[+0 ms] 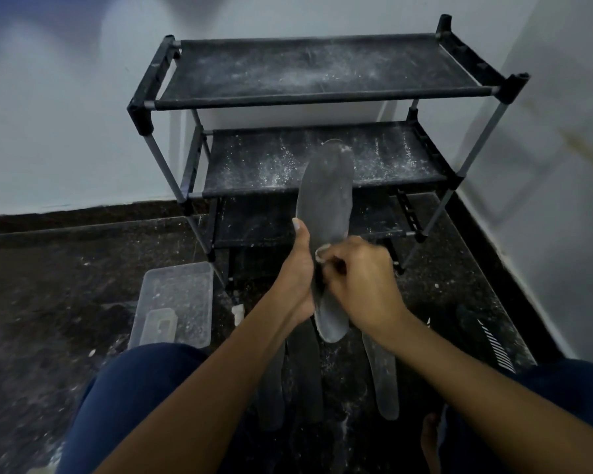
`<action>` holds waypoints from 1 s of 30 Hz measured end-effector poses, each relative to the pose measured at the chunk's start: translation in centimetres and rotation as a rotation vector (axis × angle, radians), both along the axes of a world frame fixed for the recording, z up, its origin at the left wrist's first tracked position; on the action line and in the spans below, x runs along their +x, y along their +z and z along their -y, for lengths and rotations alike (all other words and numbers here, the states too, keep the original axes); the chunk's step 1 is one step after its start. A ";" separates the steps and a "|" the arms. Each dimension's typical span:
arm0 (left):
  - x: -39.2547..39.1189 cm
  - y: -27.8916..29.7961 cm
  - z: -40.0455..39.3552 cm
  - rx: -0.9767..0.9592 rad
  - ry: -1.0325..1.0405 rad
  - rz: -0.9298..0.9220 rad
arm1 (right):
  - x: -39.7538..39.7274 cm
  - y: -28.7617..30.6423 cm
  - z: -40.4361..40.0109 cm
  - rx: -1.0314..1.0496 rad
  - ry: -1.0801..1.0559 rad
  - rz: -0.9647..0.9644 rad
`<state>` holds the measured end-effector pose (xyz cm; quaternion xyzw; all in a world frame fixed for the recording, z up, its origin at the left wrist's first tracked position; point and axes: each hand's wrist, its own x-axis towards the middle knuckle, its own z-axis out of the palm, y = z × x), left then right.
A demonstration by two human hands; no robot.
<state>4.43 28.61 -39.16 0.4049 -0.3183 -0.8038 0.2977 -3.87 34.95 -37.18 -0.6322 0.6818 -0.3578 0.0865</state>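
I hold a grey shoe insole upright in front of me, toe end pointing away toward the rack. My left hand grips its left edge, thumb stretched up along it. My right hand is curled over the insole's lower right part and pinches a small pale scrap against its surface. What the scrap is made of I cannot tell. Three more insoles lie on the floor under my arms.
A black three-tier shoe rack, dusted with white powder, stands in the corner of white walls. A clear plastic box with its lid lies on the dark speckled floor at left. A black striped shoe lies at right. My knees frame the bottom.
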 end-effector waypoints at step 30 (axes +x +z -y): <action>0.0 -1.3 1.3 -0.043 -0.022 0.116 | 0.2 0.0 -0.8 0.154 0.016 -0.126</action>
